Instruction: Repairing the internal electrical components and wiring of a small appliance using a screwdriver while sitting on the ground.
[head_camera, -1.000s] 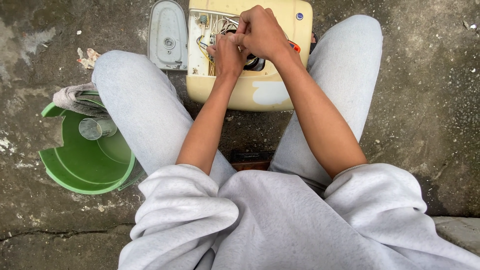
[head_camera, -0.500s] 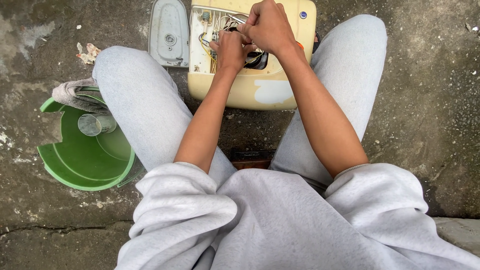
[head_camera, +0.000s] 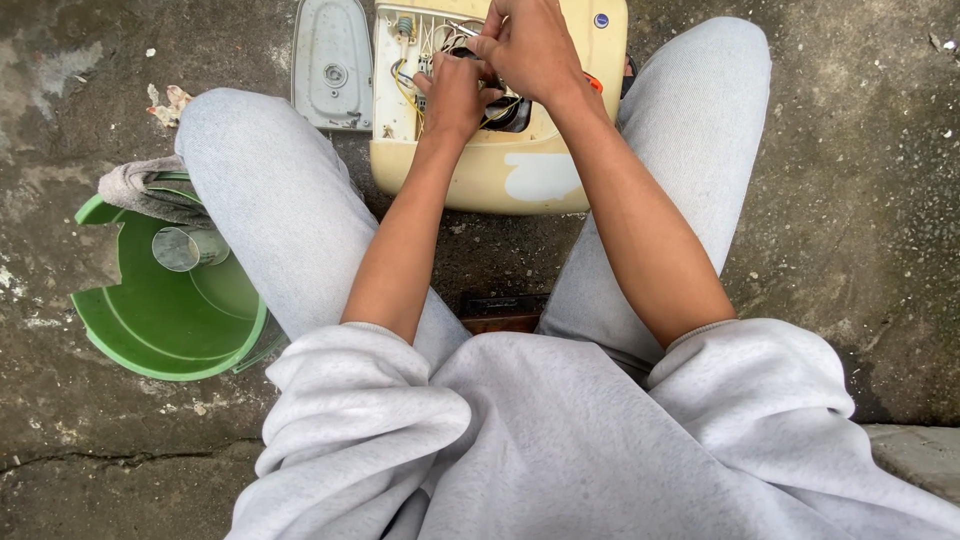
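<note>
— Where are the person's hands?

— Both are at the top of the view, over the opened cream-coloured appliance (head_camera: 500, 170) that lies on the concrete ground (head_camera: 850, 200) between the knees. The left hand (head_camera: 458, 92) is curled, fingers bent down into the open compartment among the yellow and white wires (head_camera: 412, 72). Whether it actually pinches one cannot be told; the fingertips are hidden.

— And the right?

— The right hand (head_camera: 530, 45) is closed in a loose fist just above and touching the left, fingers bunched as if nipping something small. What it grips is not visible.

— What else lies about?

— A grey cover plate (head_camera: 330, 62) lies flat just beside the appliance's left edge. Further left, beyond the left knee, stands a broken green plastic bucket (head_camera: 130, 330) with a clear glass tumbler (head_camera: 182, 247) lying inside it and a grey rag (head_camera: 135, 190) draped over its rim. Something orange (head_camera: 595, 83) shows at the right wrist. A dark brown block (head_camera: 505, 312) sits on the ground between the thighs.
</note>
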